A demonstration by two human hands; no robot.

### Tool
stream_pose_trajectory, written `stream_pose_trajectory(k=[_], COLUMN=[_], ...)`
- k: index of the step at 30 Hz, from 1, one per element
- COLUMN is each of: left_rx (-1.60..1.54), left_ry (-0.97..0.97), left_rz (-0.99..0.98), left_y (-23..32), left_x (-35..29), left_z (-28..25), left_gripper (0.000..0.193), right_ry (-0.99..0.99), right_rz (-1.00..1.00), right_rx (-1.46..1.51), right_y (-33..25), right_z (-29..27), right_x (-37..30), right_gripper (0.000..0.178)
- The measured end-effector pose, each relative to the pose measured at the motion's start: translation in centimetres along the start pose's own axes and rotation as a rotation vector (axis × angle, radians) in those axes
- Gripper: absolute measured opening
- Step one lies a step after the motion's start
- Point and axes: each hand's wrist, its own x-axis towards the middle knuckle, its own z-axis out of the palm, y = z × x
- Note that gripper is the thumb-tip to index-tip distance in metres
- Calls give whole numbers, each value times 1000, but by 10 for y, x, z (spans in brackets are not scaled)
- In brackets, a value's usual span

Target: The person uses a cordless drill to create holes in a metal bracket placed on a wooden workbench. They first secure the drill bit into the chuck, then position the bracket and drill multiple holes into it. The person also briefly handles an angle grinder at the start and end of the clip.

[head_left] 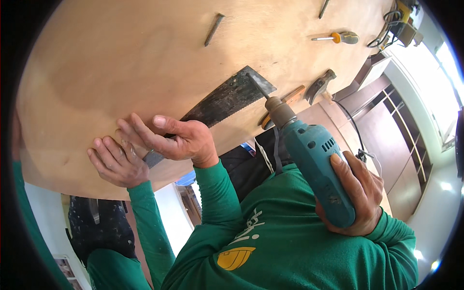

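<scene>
My right hand (360,191) is wrapped round the body of a teal power drill (314,154). Its long bit points up and left, and the tip overlaps the wide end of a dark handsaw blade (227,99); whether it touches I cannot tell. The saw lies slantwise on a light wooden board (121,58), teeth facing me. Over the saw's narrower part, my left hand (186,140) is open, palm turned up and fingers loosely bent, holding nothing. Just beside it is a co-worker's hand (121,164), fingers curved, by the lower end of the saw. The saw's handle is hidden.
On the board lie a yellow-and-grey screwdriver (343,37), a hammer (321,86), a wooden-handled tool (293,94) and dark metal rods (213,30). A yellow power tool (405,14) with black cable sits at the far right. The co-worker's green sleeve (152,232) comes in lower left.
</scene>
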Motion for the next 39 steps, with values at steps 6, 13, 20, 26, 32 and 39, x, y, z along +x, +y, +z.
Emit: stream_pose_trajectory(k=[6, 13, 20, 26, 32, 39], left_rx=[29, 58, 149, 126, 94, 99], left_ry=[3, 12, 99, 90, 78, 62], left_rz=[-6, 45, 125, 112, 84, 73], left_y=[2, -4, -12, -6, -6, -4], left_x=[-1, -2, 1, 3, 0, 0], left_z=[-1, 3, 1, 1, 4, 0], left_gripper=[44, 45, 43, 46, 45, 46], right_ry=[47, 130, 169, 171, 211, 142], right_rz=[22, 19, -22, 0, -93, -51], right_rx=[-5, 8, 108, 198, 182, 183], right_y=[-6, -13, 8, 16, 21, 21], right_z=[11, 20, 13, 26, 49, 50], right_x=[-6, -10, -47, -67, -46, -43], right_gripper=[105, 88, 94, 96, 95, 89])
